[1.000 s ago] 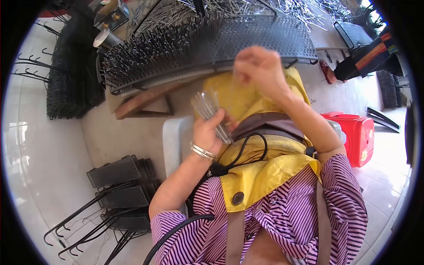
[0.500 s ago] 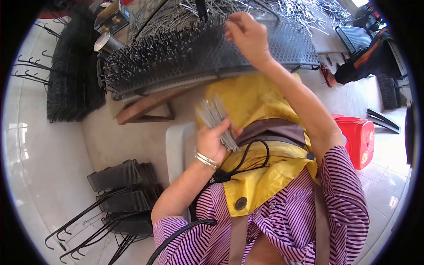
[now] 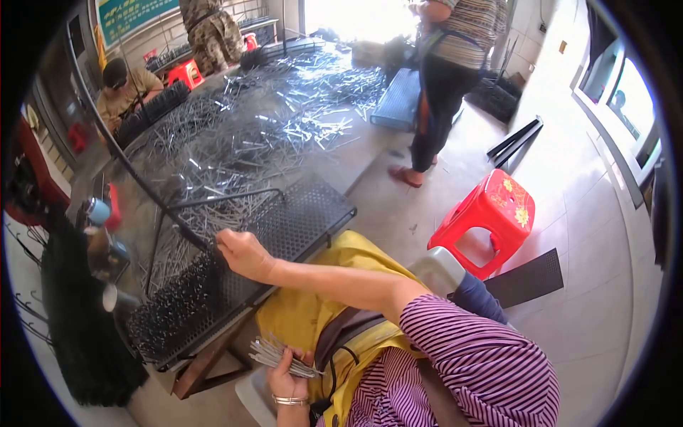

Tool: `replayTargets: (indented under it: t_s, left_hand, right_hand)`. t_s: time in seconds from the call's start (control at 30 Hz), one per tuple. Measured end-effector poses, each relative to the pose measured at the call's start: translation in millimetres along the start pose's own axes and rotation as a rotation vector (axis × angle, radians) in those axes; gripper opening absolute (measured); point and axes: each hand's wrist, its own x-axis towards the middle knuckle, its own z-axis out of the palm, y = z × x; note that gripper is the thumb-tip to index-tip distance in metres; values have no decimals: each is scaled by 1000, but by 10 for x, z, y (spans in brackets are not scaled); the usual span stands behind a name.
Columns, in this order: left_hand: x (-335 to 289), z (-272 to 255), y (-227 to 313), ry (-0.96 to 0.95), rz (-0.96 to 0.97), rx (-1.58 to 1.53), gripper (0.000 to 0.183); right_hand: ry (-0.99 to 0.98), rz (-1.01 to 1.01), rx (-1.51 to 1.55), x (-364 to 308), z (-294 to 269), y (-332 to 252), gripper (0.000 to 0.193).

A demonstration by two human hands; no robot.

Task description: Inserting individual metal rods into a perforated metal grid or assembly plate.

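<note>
My left hand [image 3: 290, 377] is low over my lap, closed around a bundle of thin silvery metal strips [image 3: 267, 351] whose ends fan out past the fingers. My right hand [image 3: 244, 255] reaches over a black perforated metal panel [image 3: 306, 213] at the table's near edge. Its fingers are pinched together, and whatever they hold is hidden. Just left of that hand, many dark upright pieces [image 3: 171, 306] stand packed on the panel's left part. The panel's right part shows bare holes. A yellow apron [image 3: 292, 306] covers my lap.
Loose metal strips [image 3: 292, 107] lie heaped across the table [image 3: 334, 167]. A black curved rod [image 3: 121, 153] rises at its left. A person in dark trousers [image 3: 441, 92] stands beyond; another person [image 3: 121, 92] works far left. A red stool [image 3: 491, 220] stands right.
The view has swung up and right, bringing in the far table and other people. My right hand is still at the panel, fingers closed; the left still grips the strips.
</note>
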Motion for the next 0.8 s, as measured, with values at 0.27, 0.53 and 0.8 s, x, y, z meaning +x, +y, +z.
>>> replayTargets:
  t_s: [0.27,0.53,0.8]
  left_hand:
    - [48,-31,-19,24,-22,-4,10]
    - [-21,-32,-4,0,-23,-6,9]
    - [12,193,-8,63,18,28,21]
  right_hand:
    - [-484,-12,-91,-17,-20,-17,10]
    - [-629,-64,-385,62,79,-141,10]
    - [-644,-84,-388,-106,-331,-111,20]
